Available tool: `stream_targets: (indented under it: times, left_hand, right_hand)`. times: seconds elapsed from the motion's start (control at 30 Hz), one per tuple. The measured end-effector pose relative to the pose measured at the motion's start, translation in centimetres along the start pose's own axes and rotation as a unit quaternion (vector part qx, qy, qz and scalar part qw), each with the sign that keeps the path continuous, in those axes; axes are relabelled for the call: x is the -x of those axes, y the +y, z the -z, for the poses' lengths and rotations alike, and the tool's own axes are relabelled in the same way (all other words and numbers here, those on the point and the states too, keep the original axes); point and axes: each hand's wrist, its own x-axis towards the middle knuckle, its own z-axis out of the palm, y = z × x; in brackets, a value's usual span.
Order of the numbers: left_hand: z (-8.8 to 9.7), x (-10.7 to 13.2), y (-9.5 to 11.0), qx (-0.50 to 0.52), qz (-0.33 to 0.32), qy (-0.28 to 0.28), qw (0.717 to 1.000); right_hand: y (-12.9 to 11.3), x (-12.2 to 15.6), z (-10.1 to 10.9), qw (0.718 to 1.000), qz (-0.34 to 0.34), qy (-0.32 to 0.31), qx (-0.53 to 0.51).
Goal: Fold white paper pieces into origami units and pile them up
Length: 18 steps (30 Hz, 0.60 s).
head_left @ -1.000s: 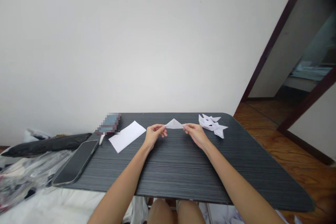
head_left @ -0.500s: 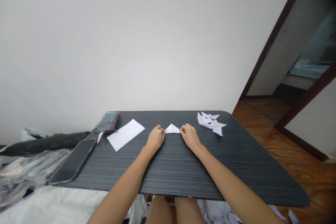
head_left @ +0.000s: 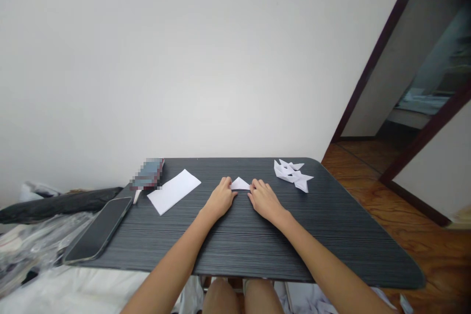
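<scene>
A small white folded paper (head_left: 240, 184), shaped like a low triangle with its point away from me, lies on the dark table between my hands. My left hand (head_left: 221, 197) has its curled fingers on the paper's left corner, the thumb just below it. On the right corner rest the bent fingers of my right hand (head_left: 263, 199), its thumb also near the lower edge. Both corners are hidden under my fingers. White folded-paper pieces (head_left: 292, 172) with pointed tips sit to the right. To the left lies a flat white paper sheet (head_left: 174, 191).
A black phone (head_left: 98, 229) lies at the left end of the dark table (head_left: 253, 250). Near the back left is a pixelated packet-like item (head_left: 147, 174) with a small white object (head_left: 137, 196) beside it. A white wall (head_left: 235, 59) stands behind.
My fingers have shifted from pinching the paper's two side corners to lying over them, with the thumbs now below the edge. The view has shifted slightly.
</scene>
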Motion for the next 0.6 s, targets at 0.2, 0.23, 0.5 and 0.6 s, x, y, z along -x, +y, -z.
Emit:
stream_targets:
  times: [0.2,0.23,0.5,0.6]
  left_hand:
    - [-0.8,-1.6,-0.7,0.014,0.027,0.000,1.000]
    - [-0.8,-1.7,-0.8,0.022,0.025,0.003,0.999]
    - [-1.4,-1.8,-0.7,0.124,0.044,0.053,0.990]
    - [-1.4,-1.7,-0.2,0.126,0.042,0.070,0.989]
  right_hand:
    - [1.6,-1.0,-1.9,0.975,-0.065,0.084,-0.196]
    - [1.8,-1.3,-2.3,0.957,-0.111,0.105,-0.247]
    - [1.7,-2.9,-3.6,0.745,-0.294,0.083,-0.594]
    - [1.2,-2.9,-3.2,0.704,-0.304,0.093,-0.635]
